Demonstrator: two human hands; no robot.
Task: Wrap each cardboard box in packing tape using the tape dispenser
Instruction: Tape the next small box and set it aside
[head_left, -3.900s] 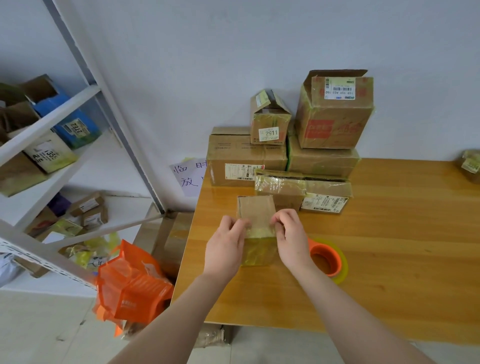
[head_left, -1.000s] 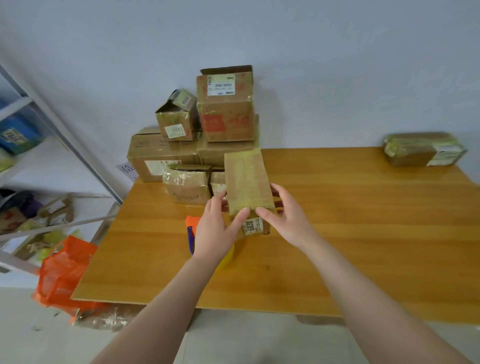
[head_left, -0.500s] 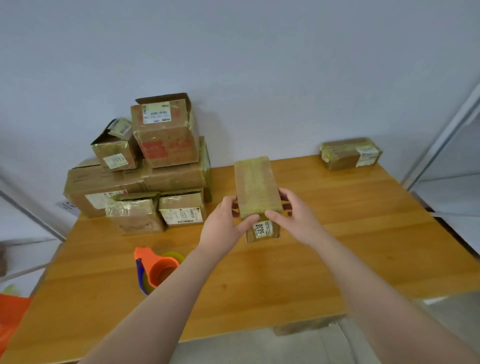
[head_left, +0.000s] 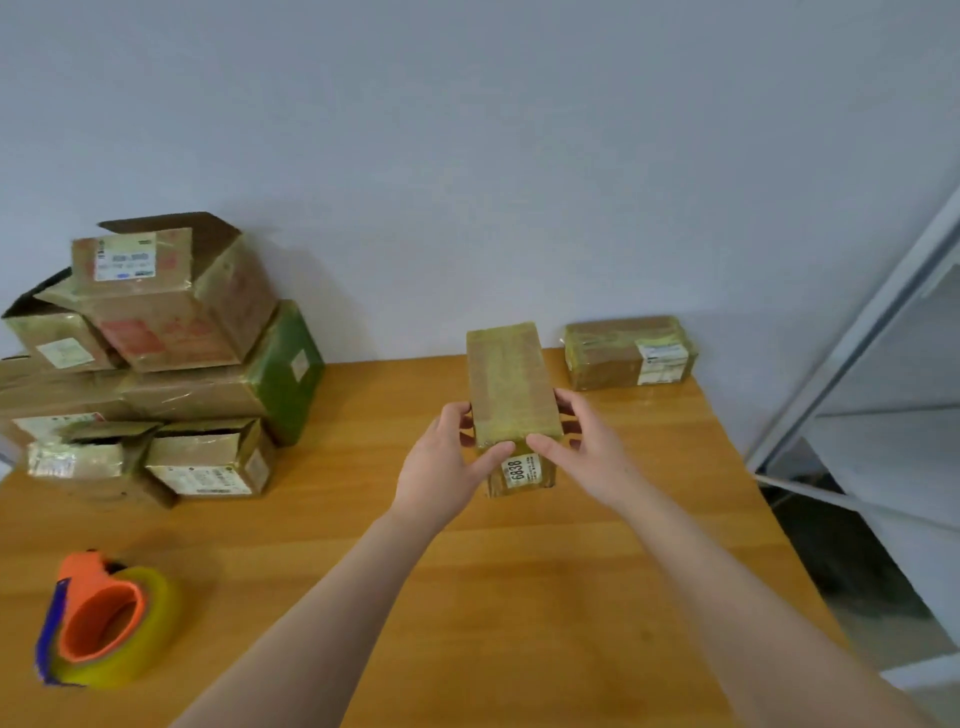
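Above the orange-brown wooden table (head_left: 519, 597), left hand (head_left: 441, 467) and right hand (head_left: 587, 457) grip a narrow tape-wrapped cardboard box (head_left: 511, 384) from either side; orange tape dispenser (head_left: 104, 618) lies well apart, far left.

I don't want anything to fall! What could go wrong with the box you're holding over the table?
1. The left hand and right hand grip the box only at its near end, and its taped surface looks smooth, so it might slip or tip.
2. The other box sits near the far right corner of the table; putting this one beside it could nudge it off.
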